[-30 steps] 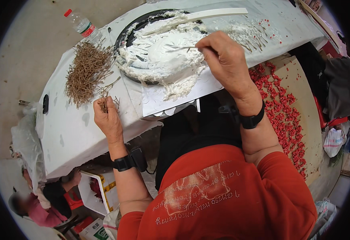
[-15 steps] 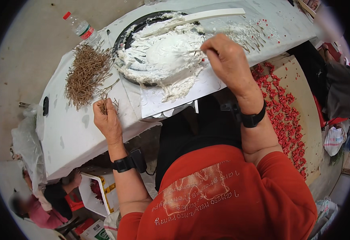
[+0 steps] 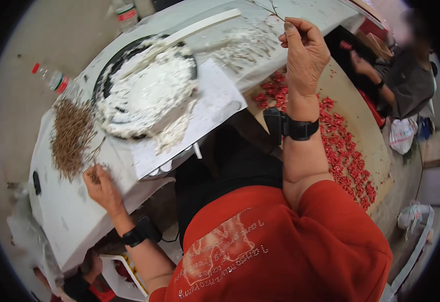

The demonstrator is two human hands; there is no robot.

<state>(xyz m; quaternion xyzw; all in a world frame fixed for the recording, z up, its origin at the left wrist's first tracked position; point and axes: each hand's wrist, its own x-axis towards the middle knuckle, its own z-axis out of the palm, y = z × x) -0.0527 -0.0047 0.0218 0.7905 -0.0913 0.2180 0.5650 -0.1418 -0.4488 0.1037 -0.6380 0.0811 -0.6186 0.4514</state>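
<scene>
Pinching a thin twig (image 3: 269, 7) between closed fingers (image 3: 291, 31), the right hand (image 3: 305, 55) is raised above the far edge of the table (image 3: 69, 216). The left hand (image 3: 101, 186) rests on the table at the near end of a pile of brown sticks (image 3: 71, 136), fingers curled on a few sticks. A pan of white paste (image 3: 144, 90) sits between the 2 hands.

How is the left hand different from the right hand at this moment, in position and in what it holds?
The left hand is low, resting on the white table beside the pile of brown sticks, pinching a few sticks. The right hand is raised above the table's far edge, pinching one thin twig between its fingertips. The left hand touches the table; the right hand does not. Both wrists wear a black band.
</scene>
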